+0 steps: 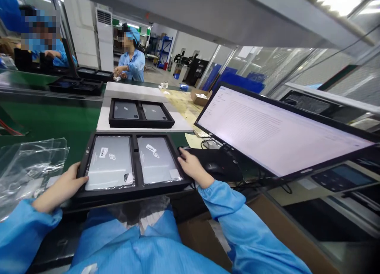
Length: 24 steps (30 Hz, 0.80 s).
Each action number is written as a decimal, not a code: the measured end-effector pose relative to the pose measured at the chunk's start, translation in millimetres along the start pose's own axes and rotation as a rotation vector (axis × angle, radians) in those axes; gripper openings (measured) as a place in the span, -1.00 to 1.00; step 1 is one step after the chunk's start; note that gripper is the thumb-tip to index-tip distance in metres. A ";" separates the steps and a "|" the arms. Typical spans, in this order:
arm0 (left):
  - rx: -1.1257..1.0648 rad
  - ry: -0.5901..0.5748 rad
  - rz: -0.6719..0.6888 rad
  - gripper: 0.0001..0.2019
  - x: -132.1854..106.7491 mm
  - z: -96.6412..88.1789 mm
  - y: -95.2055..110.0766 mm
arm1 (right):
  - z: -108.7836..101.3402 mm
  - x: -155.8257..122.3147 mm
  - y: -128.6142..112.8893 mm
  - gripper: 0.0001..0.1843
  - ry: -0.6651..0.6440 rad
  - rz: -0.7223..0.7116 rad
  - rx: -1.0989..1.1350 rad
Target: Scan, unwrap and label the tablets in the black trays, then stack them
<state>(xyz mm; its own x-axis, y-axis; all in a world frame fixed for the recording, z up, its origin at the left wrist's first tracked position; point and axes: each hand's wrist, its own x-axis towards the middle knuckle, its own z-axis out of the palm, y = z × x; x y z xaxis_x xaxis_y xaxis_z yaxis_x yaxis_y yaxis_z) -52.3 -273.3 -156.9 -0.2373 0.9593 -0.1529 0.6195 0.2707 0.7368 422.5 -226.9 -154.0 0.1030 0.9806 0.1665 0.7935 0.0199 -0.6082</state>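
A black foam tray lies in front of me at the bench's near edge. Two silver tablets in clear film sit in its two compartments, the left tablet and the right tablet, each bearing a small white barcode label. My left hand grips the tray's left side, thumb over the rim. On the opposite side, my right hand holds the right rim, fingers curled at the edge. Just beyond, a second black tray with two grey tablets rests on a white board.
Clear plastic bags lie left on the green bench. At right stand a large monitor and a black mouse. A small cardboard box sits further back. Two people in blue work across the bench, near more black trays.
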 end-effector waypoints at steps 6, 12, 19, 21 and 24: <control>-0.446 0.195 0.153 -0.29 88.9 2.8 45.0 | -26.7 24.1 13.1 -0.66 0.031 0.395 -0.193; -0.486 0.076 0.156 -0.65 166.3 33.6 34.9 | -8.2 44.4 -13.6 -0.85 -0.100 0.662 0.468; -0.533 -0.019 0.221 -0.65 168.0 48.1 15.2 | -7.2 59.1 -167.8 -0.82 -0.425 -0.146 0.196; -0.548 -0.026 0.228 -0.67 167.2 49.8 17.3 | 17.9 50.6 -213.4 -0.82 -0.587 -0.387 0.015; -0.593 -0.040 0.230 -0.72 168.6 53.6 18.4 | 57.2 44.4 -251.5 -0.82 -0.734 -0.569 -0.201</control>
<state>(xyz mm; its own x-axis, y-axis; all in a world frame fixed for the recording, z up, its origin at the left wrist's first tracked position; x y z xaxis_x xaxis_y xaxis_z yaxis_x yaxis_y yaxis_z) -40.8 -102.2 -204.5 -0.1120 0.9930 0.0360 0.1285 -0.0215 0.9915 193.3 -177.2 -38.0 -0.6792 0.7130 -0.1742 0.7038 0.5654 -0.4301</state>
